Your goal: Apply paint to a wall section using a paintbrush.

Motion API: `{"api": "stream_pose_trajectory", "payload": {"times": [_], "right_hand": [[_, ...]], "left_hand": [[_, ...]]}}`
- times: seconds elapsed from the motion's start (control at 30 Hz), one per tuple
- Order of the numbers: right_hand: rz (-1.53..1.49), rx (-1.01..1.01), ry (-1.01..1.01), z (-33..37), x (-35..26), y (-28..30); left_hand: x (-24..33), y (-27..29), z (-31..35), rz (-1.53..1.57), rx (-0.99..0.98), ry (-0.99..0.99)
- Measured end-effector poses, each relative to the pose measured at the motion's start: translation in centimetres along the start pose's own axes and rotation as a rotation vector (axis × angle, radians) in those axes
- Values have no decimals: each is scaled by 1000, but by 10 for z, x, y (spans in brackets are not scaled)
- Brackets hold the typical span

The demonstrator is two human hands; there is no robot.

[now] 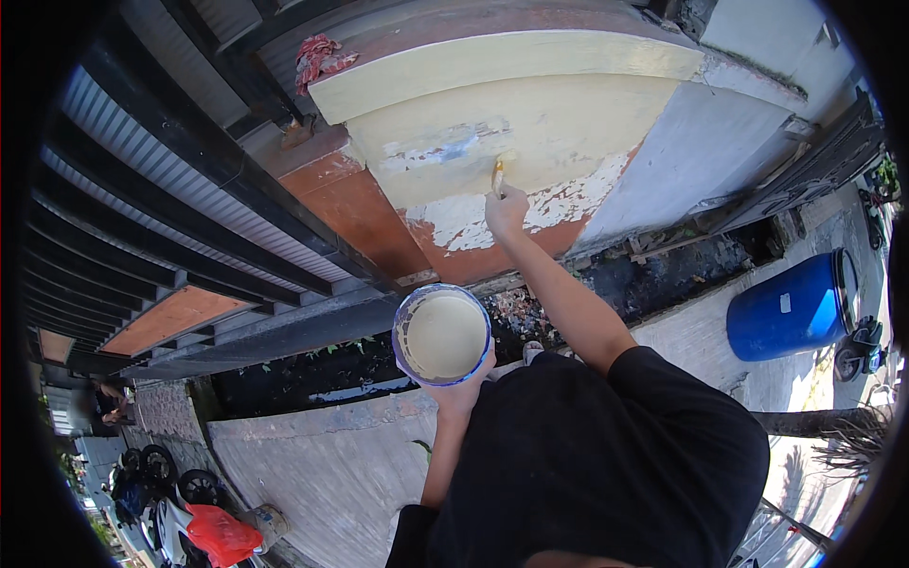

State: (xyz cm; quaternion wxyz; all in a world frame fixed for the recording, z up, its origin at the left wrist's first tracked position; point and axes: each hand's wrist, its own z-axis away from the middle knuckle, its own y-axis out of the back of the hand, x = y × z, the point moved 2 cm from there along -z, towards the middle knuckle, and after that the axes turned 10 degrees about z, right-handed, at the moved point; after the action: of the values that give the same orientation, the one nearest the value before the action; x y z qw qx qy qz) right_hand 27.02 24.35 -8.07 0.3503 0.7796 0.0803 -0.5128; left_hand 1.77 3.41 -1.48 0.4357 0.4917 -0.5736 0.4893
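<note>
My right hand (506,210) is stretched out to a gate pillar (492,123) and grips a paintbrush (497,175) whose bristles touch the cream-painted face. Below the brush the old coat is flaking white over red-brown. My left hand (461,390) holds a round paint bucket (442,335) from underneath, close to my chest. The bucket has a blue rim and is full of cream paint.
A black metal fence with corrugated panels (189,189) runs left of the pillar. A dark drainage ditch (312,374) lies between the wall and the paved strip (322,464). A blue drum (795,308) stands at right. Motorbikes (180,516) are parked lower left. A red rag (320,57) lies on the pillar's cap.
</note>
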Motion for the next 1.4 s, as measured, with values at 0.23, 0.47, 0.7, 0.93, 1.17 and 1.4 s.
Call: {"api": "stream_pose_trajectory", "payload": {"times": [0.23,0.47,0.7,0.93,1.17,1.4], "right_hand": [[49,-356,148,-25,46,48],[44,105,-282,-103,179,173],[-255,-456,-394,-44,62,243],[-10,-794,78,-24,-110,317],[395,-893,1065,1,-255,326],[1092,-938,1502,50,-278,287]], "left_hand": [[-11,-7,-3,72,-41,-3],[-22,-10,-1,-12,-40,-43],[-49,-12,-2,8,-23,-47],[-18,-49,-20,-24,-82,-257],[1,-60,-25,-116,-190,-288],[-2,-60,-21,-176,-160,-265]]}}
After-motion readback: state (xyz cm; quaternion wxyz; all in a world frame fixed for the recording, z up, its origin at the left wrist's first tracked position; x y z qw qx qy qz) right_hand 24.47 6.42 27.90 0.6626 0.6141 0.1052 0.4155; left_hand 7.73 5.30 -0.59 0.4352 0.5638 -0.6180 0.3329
